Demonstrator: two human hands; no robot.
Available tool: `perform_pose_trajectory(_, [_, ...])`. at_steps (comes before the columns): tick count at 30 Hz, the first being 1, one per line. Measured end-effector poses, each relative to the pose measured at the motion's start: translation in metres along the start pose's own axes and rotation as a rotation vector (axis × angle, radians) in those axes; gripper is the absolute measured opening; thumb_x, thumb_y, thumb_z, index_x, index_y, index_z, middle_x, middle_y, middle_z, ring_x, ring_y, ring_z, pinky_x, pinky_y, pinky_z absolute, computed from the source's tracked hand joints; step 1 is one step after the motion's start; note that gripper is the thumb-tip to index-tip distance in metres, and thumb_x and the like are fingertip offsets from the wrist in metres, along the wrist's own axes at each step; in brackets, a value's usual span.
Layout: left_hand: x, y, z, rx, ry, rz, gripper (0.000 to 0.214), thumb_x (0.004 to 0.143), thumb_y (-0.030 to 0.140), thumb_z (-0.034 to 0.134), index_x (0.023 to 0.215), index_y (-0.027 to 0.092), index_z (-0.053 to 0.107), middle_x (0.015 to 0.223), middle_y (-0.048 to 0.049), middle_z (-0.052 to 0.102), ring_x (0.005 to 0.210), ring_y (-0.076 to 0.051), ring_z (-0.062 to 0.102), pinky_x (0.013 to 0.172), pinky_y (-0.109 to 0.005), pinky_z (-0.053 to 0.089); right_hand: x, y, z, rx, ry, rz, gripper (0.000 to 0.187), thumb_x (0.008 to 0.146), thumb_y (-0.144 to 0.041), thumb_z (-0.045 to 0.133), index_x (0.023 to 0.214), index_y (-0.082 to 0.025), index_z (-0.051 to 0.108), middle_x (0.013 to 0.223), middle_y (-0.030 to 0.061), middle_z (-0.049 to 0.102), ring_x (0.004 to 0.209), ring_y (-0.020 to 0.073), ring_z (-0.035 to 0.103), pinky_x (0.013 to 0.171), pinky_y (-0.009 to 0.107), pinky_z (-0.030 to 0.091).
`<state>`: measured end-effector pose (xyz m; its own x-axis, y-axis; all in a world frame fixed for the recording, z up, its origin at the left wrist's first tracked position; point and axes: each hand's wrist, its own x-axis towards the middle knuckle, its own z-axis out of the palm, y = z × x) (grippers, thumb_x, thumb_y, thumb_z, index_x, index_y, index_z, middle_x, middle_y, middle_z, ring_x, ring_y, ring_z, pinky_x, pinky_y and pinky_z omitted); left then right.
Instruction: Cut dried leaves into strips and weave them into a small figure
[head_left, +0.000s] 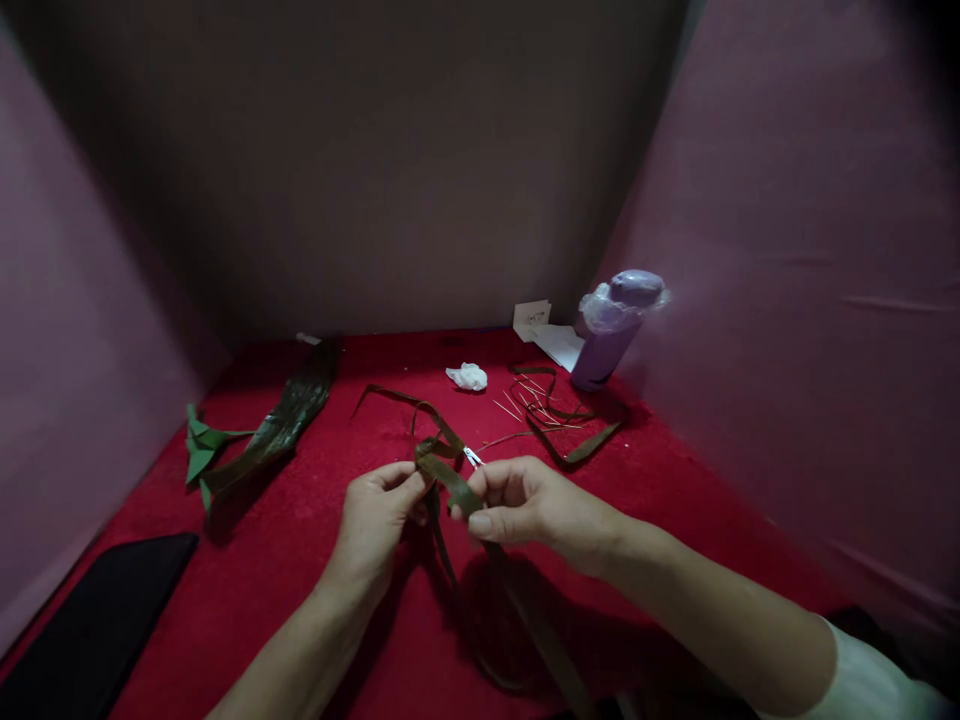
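Observation:
Long, flat green-brown leaf strips [452, 484] cross and loop between my hands above the red cloth. My left hand [379, 510] pinches the point where the strips cross, thumb against fingers. Just to the right, my right hand [529, 510] has its thumb and fingers closed on one broad strip. Tail ends hang down toward the bottom edge, and a thin bent end reaches up to the left. The white-tipped scissors [472, 457] show beyond my right fingers; their handles are hidden, so I cannot tell whether they are held or lying down.
At the left lie a folded green leaf piece [202, 445] and a wide dark leaf bundle [289, 415]. Thin wooden sticks [544, 408] and a loose strip [581, 455] lie right. Behind are crumpled tissue [469, 377], papers [559, 345] and a purple container [607, 350]. A black flat object [97, 620] lies front left.

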<state>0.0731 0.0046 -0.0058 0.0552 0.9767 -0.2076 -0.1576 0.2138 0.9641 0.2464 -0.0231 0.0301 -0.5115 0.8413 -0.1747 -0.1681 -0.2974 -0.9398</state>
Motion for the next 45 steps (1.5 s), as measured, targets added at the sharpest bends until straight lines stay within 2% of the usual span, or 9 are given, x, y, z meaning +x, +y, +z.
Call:
perform_pose_trajectory(8, [-0.002, 0.0, 0.001, 0.0, -0.041, -0.017, 0.028, 0.059, 0.038, 0.074, 0.069, 0.012, 0.07, 0.055, -0.0031, 0.061, 0.046, -0.011, 0.05, 0.046, -0.022, 0.039, 0.004, -0.007, -0.002, 0.032, 0.05, -0.249, 0.018, 0.068, -0.022, 0.072, 0.085, -0.019, 0.067, 0.079, 0.0004, 0.062, 0.072, 0.0107, 0.055, 0.071, 0.025, 0.044])
perform_pose_trajectory(16, [-0.003, -0.001, 0.002, 0.007, -0.057, -0.016, 0.026, 0.062, 0.037, 0.073, 0.065, 0.013, 0.067, 0.05, 0.0009, 0.054, 0.044, -0.007, 0.043, 0.044, -0.019, 0.033, 0.014, -0.002, 0.0, -0.026, 0.157, -0.352, 0.017, 0.074, -0.033, 0.067, 0.075, -0.017, 0.062, 0.063, -0.0028, 0.048, 0.053, 0.0073, 0.037, 0.05, 0.021, 0.031])
perform_pose_trajectory(22, [-0.002, -0.003, 0.002, 0.037, -0.067, 0.0, 0.024, 0.064, 0.036, 0.072, 0.064, 0.012, 0.067, 0.051, -0.0002, 0.055, 0.044, -0.007, 0.043, 0.044, -0.02, 0.033, 0.015, -0.005, 0.0, -0.054, 0.29, -0.52, 0.017, 0.076, -0.032, 0.063, 0.067, -0.018, 0.06, 0.09, 0.002, 0.052, 0.071, 0.0103, 0.047, 0.063, 0.023, 0.04])
perform_pose_trajectory(28, [-0.004, -0.004, 0.003, 0.039, -0.08, -0.008, 0.024, 0.064, 0.035, 0.072, 0.065, 0.011, 0.066, 0.052, 0.0003, 0.055, 0.045, -0.006, 0.042, 0.045, -0.019, 0.032, 0.007, -0.023, -0.006, -0.177, 0.29, -0.521, 0.02, 0.08, -0.03, 0.059, 0.066, -0.016, 0.059, 0.115, 0.0052, 0.055, 0.073, 0.0092, 0.053, 0.065, 0.024, 0.044])
perform_pose_trajectory(31, [-0.003, -0.004, 0.003, 0.043, -0.087, -0.023, 0.026, 0.064, 0.037, 0.072, 0.065, 0.012, 0.065, 0.051, 0.0006, 0.055, 0.044, -0.007, 0.042, 0.044, -0.019, 0.032, 0.007, -0.034, -0.009, -0.255, 0.259, -0.405, 0.021, 0.08, -0.034, 0.059, 0.071, -0.016, 0.058, 0.096, 0.0065, 0.063, 0.058, 0.0082, 0.054, 0.05, 0.022, 0.042])
perform_pose_trajectory(34, [-0.002, -0.005, 0.003, 0.038, -0.085, -0.023, 0.025, 0.064, 0.035, 0.072, 0.063, 0.012, 0.064, 0.05, 0.0009, 0.054, 0.044, -0.007, 0.043, 0.044, -0.02, 0.032, 0.009, -0.045, -0.013, -0.473, 0.357, -0.339, 0.017, 0.081, -0.033, 0.057, 0.086, -0.017, 0.056, 0.069, -0.0002, 0.059, 0.044, 0.006, 0.046, 0.041, 0.02, 0.036])
perform_pose_trajectory(38, [-0.002, -0.004, 0.004, 0.033, -0.072, -0.019, 0.022, 0.063, 0.032, 0.072, 0.062, 0.012, 0.064, 0.048, 0.0017, 0.054, 0.042, -0.006, 0.042, 0.043, -0.019, 0.031, 0.005, -0.061, -0.02, -1.04, 0.344, -0.563, 0.026, 0.079, -0.027, 0.062, 0.103, -0.02, 0.057, 0.094, 0.0027, 0.058, 0.067, 0.0086, 0.052, 0.06, 0.023, 0.042])
perform_pose_trajectory(42, [-0.003, -0.002, 0.003, 0.037, -0.075, -0.013, 0.021, 0.064, 0.031, 0.071, 0.061, 0.012, 0.063, 0.047, 0.0019, 0.053, 0.042, -0.006, 0.042, 0.042, -0.019, 0.031, -0.001, -0.077, -0.022, -1.722, 0.248, -0.639, 0.014, 0.085, -0.016, 0.051, 0.092, -0.019, 0.062, 0.097, 0.0049, 0.057, 0.07, 0.0104, 0.051, 0.056, 0.024, 0.034])
perform_pose_trajectory(45, [-0.003, -0.001, 0.002, 0.048, -0.087, -0.012, 0.021, 0.065, 0.031, 0.07, 0.059, 0.012, 0.062, 0.047, 0.0015, 0.054, 0.042, -0.006, 0.042, 0.042, -0.019, 0.031, -0.004, -0.085, -0.019, -2.016, 0.187, -0.577, 0.018, 0.087, -0.014, 0.044, 0.082, -0.016, 0.061, 0.083, 0.0058, 0.059, 0.062, 0.0108, 0.046, 0.051, 0.025, 0.025])
